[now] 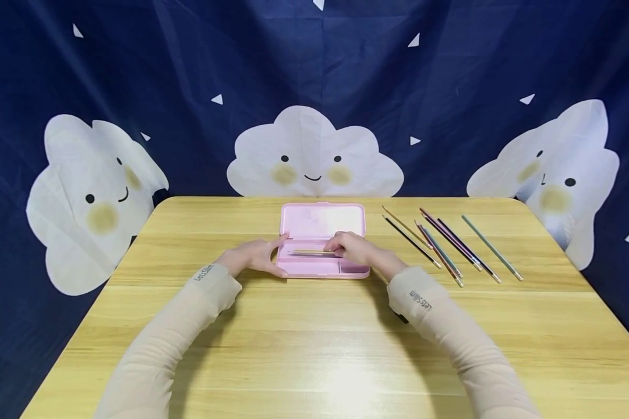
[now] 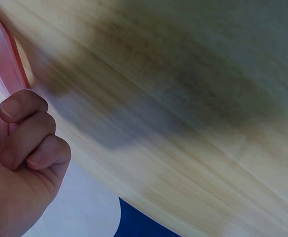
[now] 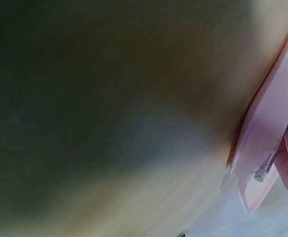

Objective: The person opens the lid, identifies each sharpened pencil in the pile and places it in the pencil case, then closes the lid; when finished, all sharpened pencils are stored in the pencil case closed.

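Note:
An open pink pencil case [image 1: 322,221] lies on the table with its lid laid back. My left hand [image 1: 257,255] holds the case's left end, thumb at the front corner and index finger near the hinge; its other fingers are curled in the left wrist view. Over the right part of the tray, my right hand [image 1: 350,247] pinches a pencil [image 1: 309,252] lying lengthwise above the compartment. The eraser end of the pencil [image 3: 262,173] sticks out past the fingers in the right wrist view. Under the right palm, part of the case is hidden.
On the wooden table [image 1: 314,337], right of the case, several pencils lie loosely spread, among them a black pencil [image 1: 411,241], a yellow pencil [image 1: 406,226] and a green pencil [image 1: 493,247] farthest right. A dark blue cloud-print curtain [image 1: 314,70] hangs behind the table.

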{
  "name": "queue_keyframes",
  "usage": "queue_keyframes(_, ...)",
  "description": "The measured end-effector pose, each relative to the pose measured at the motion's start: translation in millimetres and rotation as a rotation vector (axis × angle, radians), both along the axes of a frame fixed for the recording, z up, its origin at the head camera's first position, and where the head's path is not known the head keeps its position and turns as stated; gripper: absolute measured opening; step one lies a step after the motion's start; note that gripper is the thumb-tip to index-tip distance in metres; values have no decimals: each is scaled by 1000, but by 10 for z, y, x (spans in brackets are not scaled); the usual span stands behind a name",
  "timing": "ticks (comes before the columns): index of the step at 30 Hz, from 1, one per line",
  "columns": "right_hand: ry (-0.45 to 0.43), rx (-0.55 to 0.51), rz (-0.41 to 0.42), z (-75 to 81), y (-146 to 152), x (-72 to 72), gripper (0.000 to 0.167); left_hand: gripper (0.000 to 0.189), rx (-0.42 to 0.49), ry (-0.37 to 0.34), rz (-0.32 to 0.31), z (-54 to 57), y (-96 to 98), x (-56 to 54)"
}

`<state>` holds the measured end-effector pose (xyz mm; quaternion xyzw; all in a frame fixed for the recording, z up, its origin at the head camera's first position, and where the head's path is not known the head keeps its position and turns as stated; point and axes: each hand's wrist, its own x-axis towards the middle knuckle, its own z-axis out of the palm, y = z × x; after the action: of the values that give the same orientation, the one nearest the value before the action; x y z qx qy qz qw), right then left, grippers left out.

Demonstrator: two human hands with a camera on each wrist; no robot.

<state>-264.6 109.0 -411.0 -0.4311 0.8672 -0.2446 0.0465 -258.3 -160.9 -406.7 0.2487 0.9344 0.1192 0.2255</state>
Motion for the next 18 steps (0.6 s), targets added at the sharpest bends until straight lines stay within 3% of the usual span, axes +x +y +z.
queue_keyframes(18,-67,26,17,-31,-101,-35,24,111,-22,8,7,3,4,-12)
